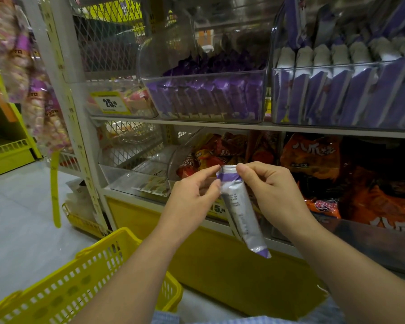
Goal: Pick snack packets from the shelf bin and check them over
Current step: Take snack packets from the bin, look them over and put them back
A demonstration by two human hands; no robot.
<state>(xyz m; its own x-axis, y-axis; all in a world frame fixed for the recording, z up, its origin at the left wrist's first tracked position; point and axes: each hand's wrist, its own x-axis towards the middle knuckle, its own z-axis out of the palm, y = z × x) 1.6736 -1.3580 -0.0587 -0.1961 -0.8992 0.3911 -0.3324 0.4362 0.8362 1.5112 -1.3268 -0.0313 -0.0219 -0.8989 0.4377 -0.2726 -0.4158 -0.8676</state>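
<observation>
A slim white and purple snack packet (pixel 240 209) hangs upright in front of the lower shelf, its printed back toward me. My right hand (pixel 270 190) pinches its top right corner between thumb and forefinger. My left hand (pixel 194 190) pinches the top left edge with its fingertips. On the upper shelf, a clear bin (pixel 276 94) at the right holds a row of matching white and purple packets (pixel 337 94). A second clear bin (pixel 262 73) in the middle holds darker purple packets (pixel 206 97).
A yellow shopping basket (pixel 84 277) stands on the floor at lower left. Orange and red snack bags (pixel 313 160) fill the lower shelf behind my hands. Hanging snack strips (pixel 33 90) dangle at the left post. A yellow price tag (pixel 109 102) marks a left bin.
</observation>
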